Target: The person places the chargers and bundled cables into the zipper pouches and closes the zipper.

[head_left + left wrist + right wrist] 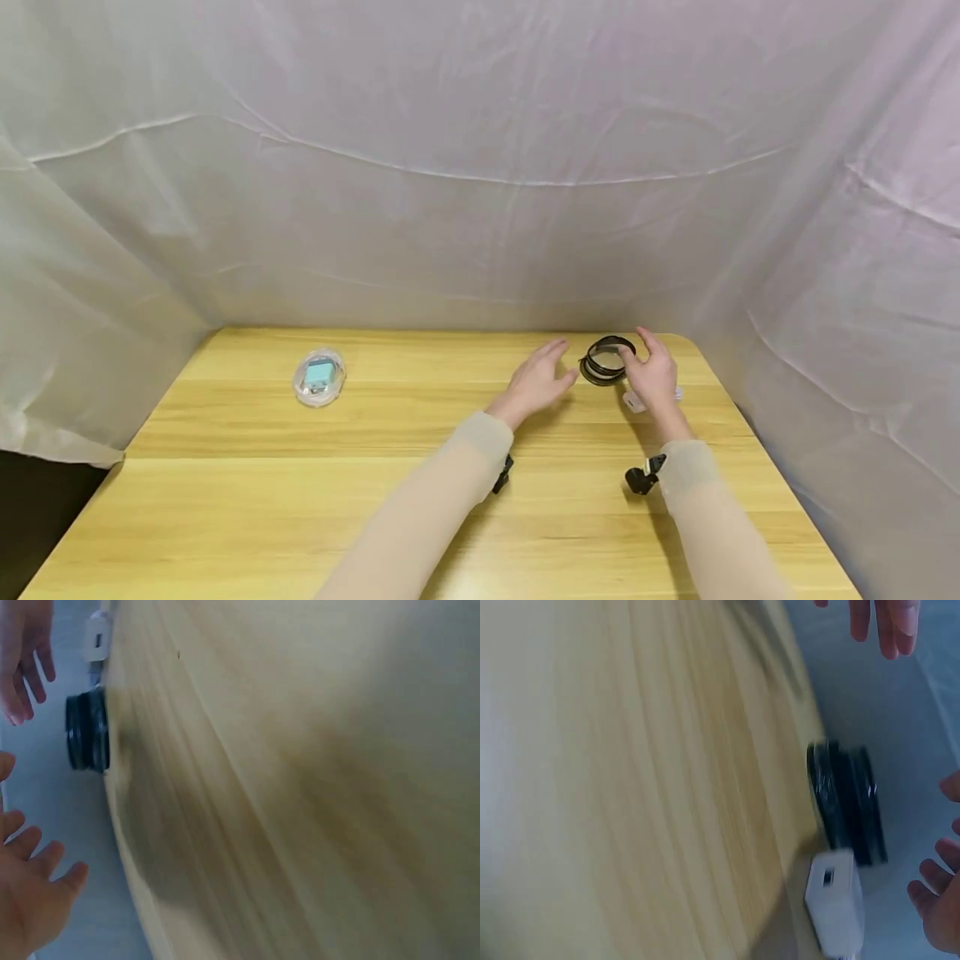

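Note:
A black coil (600, 379) of what looks like cable lies near the table's back right edge, its loops stacked in a ring. My left hand (534, 385) is held to the left of it, fingers spread and apart from it. On the other side my right hand (652, 375) hovers close, its thumb overlapping the ring in the head view. Both wrist views show a gap between the hands and the black coil (844, 802). Beside the coil, partly under my right hand in the head view, lies a white block (834, 900) with a small slot, like a charger.
Toward the back left of the wooden table (225, 500) lies a clear or white coil (309, 400) with a light blue block (320, 373) inside it. Grey cloth (480, 233) hangs behind the table and along both sides.

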A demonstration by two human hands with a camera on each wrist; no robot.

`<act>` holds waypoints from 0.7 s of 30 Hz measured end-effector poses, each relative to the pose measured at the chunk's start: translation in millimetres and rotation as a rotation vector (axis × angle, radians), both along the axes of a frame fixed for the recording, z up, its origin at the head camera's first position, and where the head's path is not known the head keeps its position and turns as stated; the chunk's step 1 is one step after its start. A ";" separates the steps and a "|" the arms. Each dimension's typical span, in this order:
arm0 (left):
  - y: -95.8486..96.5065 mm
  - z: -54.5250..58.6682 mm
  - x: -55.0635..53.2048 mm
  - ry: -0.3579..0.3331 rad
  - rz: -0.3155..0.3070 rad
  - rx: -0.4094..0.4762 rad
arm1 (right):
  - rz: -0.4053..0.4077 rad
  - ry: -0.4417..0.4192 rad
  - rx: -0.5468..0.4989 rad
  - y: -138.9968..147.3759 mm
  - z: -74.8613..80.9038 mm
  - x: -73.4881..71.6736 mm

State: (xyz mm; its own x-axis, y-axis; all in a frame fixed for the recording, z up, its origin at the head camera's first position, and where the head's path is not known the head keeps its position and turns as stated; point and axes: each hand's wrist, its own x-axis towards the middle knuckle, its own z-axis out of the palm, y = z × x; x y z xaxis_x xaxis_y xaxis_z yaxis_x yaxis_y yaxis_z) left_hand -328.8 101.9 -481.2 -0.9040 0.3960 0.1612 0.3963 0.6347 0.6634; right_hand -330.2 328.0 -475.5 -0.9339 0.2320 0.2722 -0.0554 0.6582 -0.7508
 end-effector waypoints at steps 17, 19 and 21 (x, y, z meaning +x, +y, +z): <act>40.3 -0.7 -6.3 0.068 -0.129 -0.384 | 0.171 -0.273 0.202 27.4 -11.2 -16.9; 42.2 -1.4 -7.1 0.074 -0.134 -0.404 | 0.168 -0.272 0.212 26.0 -12.3 -16.3; 43.4 -1.9 -7.9 0.084 -0.141 -0.416 | 0.165 -0.264 0.219 25.0 -13.2 -16.0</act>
State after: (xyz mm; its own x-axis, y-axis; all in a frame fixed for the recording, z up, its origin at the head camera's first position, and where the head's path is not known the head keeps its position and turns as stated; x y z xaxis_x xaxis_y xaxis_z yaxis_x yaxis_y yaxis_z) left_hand -336.7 145.3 -483.1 -0.8268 0.5615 0.0323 0.5400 0.7765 0.3247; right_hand -346.2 353.0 -488.7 -0.9984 0.0353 0.0434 0.0025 0.8033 -0.5955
